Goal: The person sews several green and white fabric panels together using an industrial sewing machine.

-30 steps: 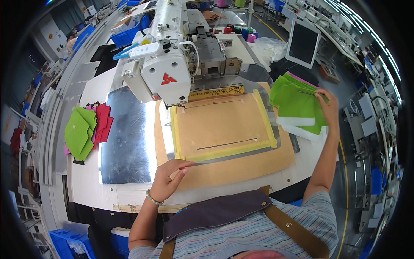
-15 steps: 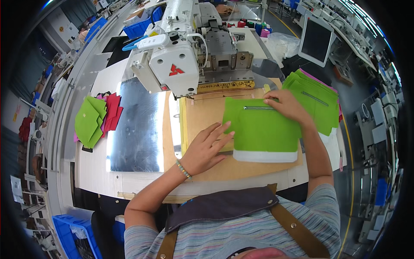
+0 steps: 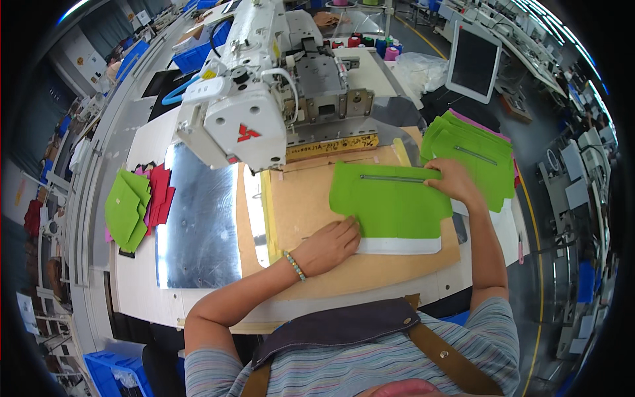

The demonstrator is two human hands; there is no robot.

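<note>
Green fabric panel (image 3: pixel 390 202), zip slit along its upper part, lying flat on the tan template board (image 3: pixel 311 198) at the front of the sewing table (image 3: pixel 142 281); white backing strip (image 3: pixel 400 246) showing under its near edge.

Left hand (image 3: pixel 327 246): open, palm down, fingers pressing the panel's near left corner; beaded bracelet (image 3: pixel 295 264) at the wrist.

Right hand (image 3: pixel 455 182): fingers bent over the panel's far right corner by the zip end; whether it pinches the cloth cannot be told.

Stack of green panels (image 3: pixel 476 155), a pink edge showing beneath: right edge of the table, just beside the right hand.

White industrial sewing machine (image 3: pixel 254 99), red emblem on the head: far middle of the table, overhanging the board. Yellow strip label (image 3: pixel 331 145), dark print, along the base of the machine. Yellow tape (image 3: pixel 270 212) down the board's left edge.

Polished metal plate (image 3: pixel 198 225): left of the board, reflecting light.

Loose green and red fabric pieces (image 3: pixel 139 205): left edge of the table.

Monitor (image 3: pixel 473 59), dark screen, white frame: far right, past the table. Thread cones (image 3: pixel 364 43), mixed colours: behind the machine.

Room: factory floor, blue bins (image 3: pixel 109 374) at lower left, further workstations along the right.
</note>
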